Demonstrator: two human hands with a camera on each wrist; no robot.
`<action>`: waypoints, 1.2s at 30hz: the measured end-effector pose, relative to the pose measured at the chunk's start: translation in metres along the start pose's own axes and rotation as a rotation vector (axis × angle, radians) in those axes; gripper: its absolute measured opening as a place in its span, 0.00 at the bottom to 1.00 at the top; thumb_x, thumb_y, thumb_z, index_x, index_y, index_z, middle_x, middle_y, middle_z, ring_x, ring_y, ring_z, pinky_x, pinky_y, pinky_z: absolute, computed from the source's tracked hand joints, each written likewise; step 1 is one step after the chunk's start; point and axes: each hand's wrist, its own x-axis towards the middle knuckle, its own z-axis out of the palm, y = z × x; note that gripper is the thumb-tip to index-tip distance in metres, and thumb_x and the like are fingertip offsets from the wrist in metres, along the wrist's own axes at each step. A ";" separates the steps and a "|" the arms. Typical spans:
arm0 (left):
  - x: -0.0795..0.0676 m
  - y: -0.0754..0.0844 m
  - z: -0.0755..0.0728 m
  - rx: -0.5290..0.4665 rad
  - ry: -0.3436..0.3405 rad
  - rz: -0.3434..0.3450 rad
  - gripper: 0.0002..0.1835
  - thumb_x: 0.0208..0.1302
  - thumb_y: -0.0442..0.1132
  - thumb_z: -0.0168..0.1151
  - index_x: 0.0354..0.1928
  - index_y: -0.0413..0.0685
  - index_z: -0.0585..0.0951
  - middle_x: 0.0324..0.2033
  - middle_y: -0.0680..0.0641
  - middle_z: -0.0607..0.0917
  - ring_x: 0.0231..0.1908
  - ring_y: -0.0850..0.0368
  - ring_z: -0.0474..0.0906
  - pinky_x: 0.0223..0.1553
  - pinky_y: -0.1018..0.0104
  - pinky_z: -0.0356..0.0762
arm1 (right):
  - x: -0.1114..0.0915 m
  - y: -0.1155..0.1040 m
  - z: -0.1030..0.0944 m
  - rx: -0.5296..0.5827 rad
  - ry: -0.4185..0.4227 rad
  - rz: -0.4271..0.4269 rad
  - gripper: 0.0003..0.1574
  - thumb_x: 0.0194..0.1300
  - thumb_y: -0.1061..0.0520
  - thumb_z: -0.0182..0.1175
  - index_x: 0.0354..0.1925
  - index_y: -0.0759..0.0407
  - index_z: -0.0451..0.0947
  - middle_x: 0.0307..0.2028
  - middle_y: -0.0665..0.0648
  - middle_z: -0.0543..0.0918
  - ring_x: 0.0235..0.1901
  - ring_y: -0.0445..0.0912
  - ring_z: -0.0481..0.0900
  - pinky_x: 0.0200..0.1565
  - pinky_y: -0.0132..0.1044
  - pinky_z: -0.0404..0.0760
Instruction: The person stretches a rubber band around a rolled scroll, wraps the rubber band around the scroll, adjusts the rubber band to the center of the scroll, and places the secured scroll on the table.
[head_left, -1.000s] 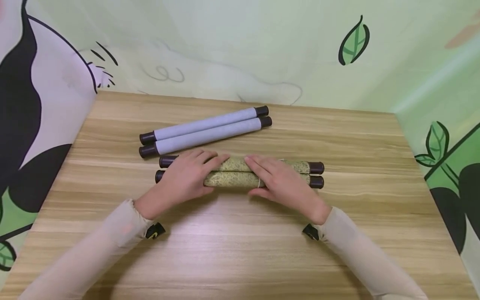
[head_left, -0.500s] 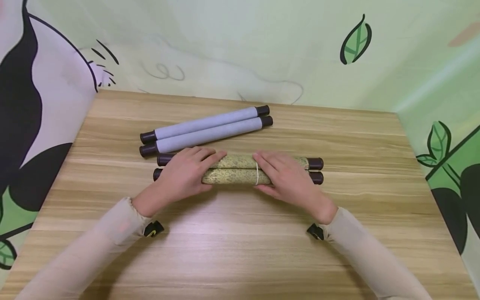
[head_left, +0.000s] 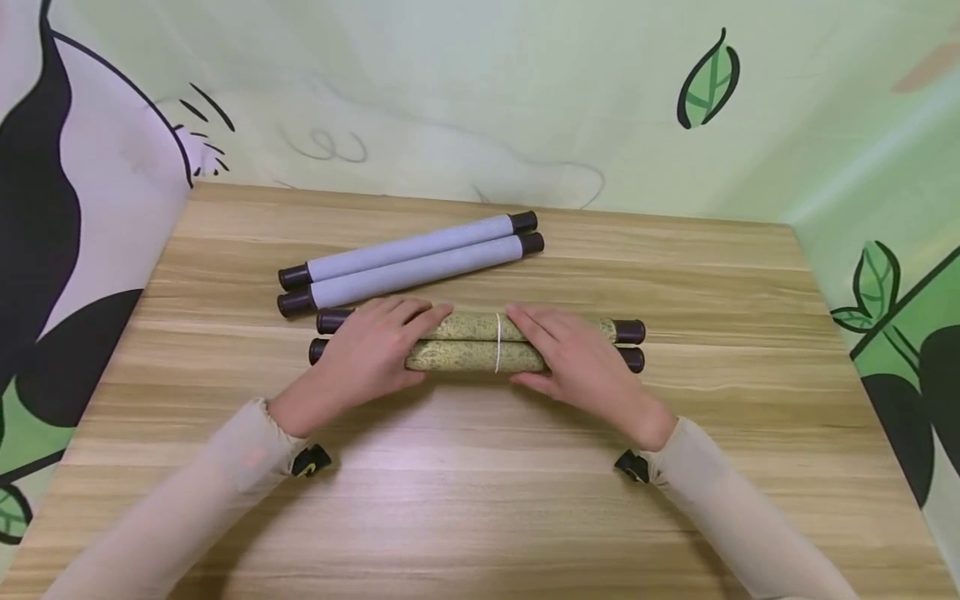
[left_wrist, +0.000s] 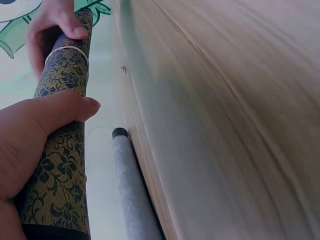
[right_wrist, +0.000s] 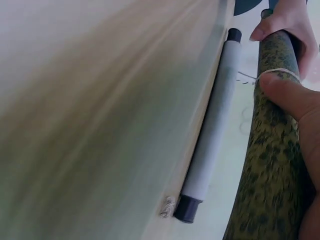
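Both hands grip a scroll (head_left: 465, 357) covered in gold-green floral cloth, rolled from both ends into two side-by-side rolls with dark end knobs. My left hand (head_left: 378, 346) wraps its left part, fingers over the far roll and thumb along the near side. On the right part, my right hand (head_left: 573, 354) holds it the same way. A thin white band (head_left: 498, 342) circles both rolls between the hands, nearer the right fingertips. Seen from the right wrist, the right thumb lies right at the band (right_wrist: 280, 72). The wrist views show the scroll raised above the tabletop.
Behind it on the wooden table (head_left: 675, 275) lies a second double-rolled scroll (head_left: 420, 265), pale blue-grey with dark knobs, slanting up to the right. A small pale twisted bit (right_wrist: 168, 206) shows beside its knob in the right wrist view. Cartoon-printed walls (head_left: 465, 100) enclose the table.
The white band has moved left along the scroll, out from by the right fingers toward the middle. My right hand has shifted slightly right; the left hand keeps its grip.
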 end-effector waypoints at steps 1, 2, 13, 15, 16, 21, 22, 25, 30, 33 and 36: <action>-0.001 -0.001 0.000 0.000 0.000 -0.001 0.50 0.39 0.52 0.81 0.69 0.49 0.71 0.56 0.42 0.82 0.55 0.43 0.79 0.62 0.49 0.76 | -0.001 0.001 0.000 -0.001 0.001 0.004 0.55 0.54 0.38 0.72 0.71 0.61 0.63 0.62 0.61 0.79 0.60 0.55 0.78 0.65 0.49 0.76; -0.002 -0.001 0.000 -0.001 0.000 -0.002 0.50 0.39 0.52 0.81 0.69 0.50 0.71 0.56 0.42 0.82 0.55 0.43 0.79 0.62 0.49 0.76 | -0.002 0.001 0.001 -0.002 0.002 0.005 0.54 0.55 0.39 0.72 0.71 0.61 0.64 0.61 0.61 0.79 0.60 0.56 0.78 0.65 0.49 0.76; 0.002 0.010 0.011 0.003 -0.015 0.027 0.49 0.42 0.53 0.80 0.68 0.48 0.71 0.57 0.42 0.82 0.56 0.43 0.79 0.63 0.48 0.75 | 0.003 -0.012 0.011 -0.004 -0.007 0.004 0.54 0.53 0.35 0.71 0.68 0.63 0.68 0.60 0.62 0.80 0.58 0.55 0.80 0.62 0.48 0.78; 0.003 0.009 0.012 -0.003 -0.021 0.019 0.49 0.41 0.53 0.80 0.69 0.49 0.71 0.57 0.42 0.82 0.56 0.42 0.79 0.63 0.48 0.76 | 0.003 -0.012 0.012 0.002 -0.019 0.018 0.55 0.53 0.35 0.71 0.69 0.62 0.67 0.60 0.61 0.80 0.58 0.55 0.80 0.63 0.48 0.78; 0.003 0.008 0.012 -0.008 -0.024 0.015 0.49 0.41 0.53 0.80 0.69 0.49 0.71 0.57 0.42 0.82 0.56 0.42 0.79 0.63 0.48 0.75 | 0.003 -0.010 0.012 0.012 -0.028 0.027 0.55 0.54 0.35 0.71 0.69 0.62 0.66 0.60 0.61 0.80 0.58 0.55 0.80 0.63 0.48 0.78; 0.003 -0.002 0.017 -0.050 -0.041 -0.015 0.49 0.43 0.54 0.79 0.69 0.49 0.70 0.57 0.42 0.82 0.57 0.42 0.79 0.65 0.47 0.74 | -0.006 0.007 0.007 0.057 -0.109 0.124 0.55 0.54 0.34 0.70 0.71 0.60 0.65 0.61 0.60 0.80 0.59 0.55 0.79 0.62 0.49 0.78; 0.002 -0.005 0.018 -0.059 -0.043 -0.018 0.49 0.44 0.55 0.79 0.69 0.49 0.70 0.56 0.42 0.82 0.57 0.42 0.79 0.65 0.47 0.74 | -0.009 0.013 0.005 0.061 -0.126 0.143 0.55 0.53 0.34 0.71 0.70 0.60 0.66 0.61 0.60 0.80 0.59 0.56 0.79 0.62 0.50 0.78; 0.000 -0.010 0.023 -0.077 -0.053 -0.017 0.49 0.45 0.57 0.78 0.69 0.48 0.70 0.56 0.42 0.82 0.57 0.42 0.79 0.65 0.46 0.73 | -0.017 0.026 0.001 0.059 -0.172 0.180 0.54 0.51 0.35 0.73 0.68 0.59 0.69 0.61 0.60 0.80 0.59 0.56 0.80 0.60 0.51 0.80; 0.001 -0.015 0.031 -0.082 -0.080 -0.007 0.50 0.47 0.63 0.75 0.70 0.47 0.69 0.57 0.41 0.82 0.56 0.42 0.80 0.64 0.46 0.74 | -0.020 0.035 0.002 0.090 -0.213 0.181 0.54 0.51 0.34 0.73 0.67 0.60 0.70 0.60 0.61 0.81 0.58 0.57 0.81 0.58 0.52 0.81; 0.003 -0.016 0.035 -0.085 -0.105 0.001 0.51 0.48 0.65 0.72 0.71 0.48 0.68 0.58 0.42 0.81 0.56 0.43 0.80 0.63 0.47 0.76 | -0.019 0.036 0.006 0.101 -0.233 0.180 0.54 0.50 0.34 0.73 0.67 0.62 0.71 0.60 0.62 0.81 0.58 0.57 0.81 0.59 0.52 0.80; 0.004 -0.018 0.037 -0.095 -0.125 0.009 0.51 0.49 0.65 0.72 0.71 0.48 0.67 0.58 0.42 0.81 0.57 0.44 0.79 0.62 0.48 0.76 | -0.019 0.038 0.010 0.112 -0.247 0.183 0.53 0.50 0.34 0.73 0.66 0.62 0.72 0.59 0.62 0.81 0.58 0.57 0.81 0.60 0.51 0.80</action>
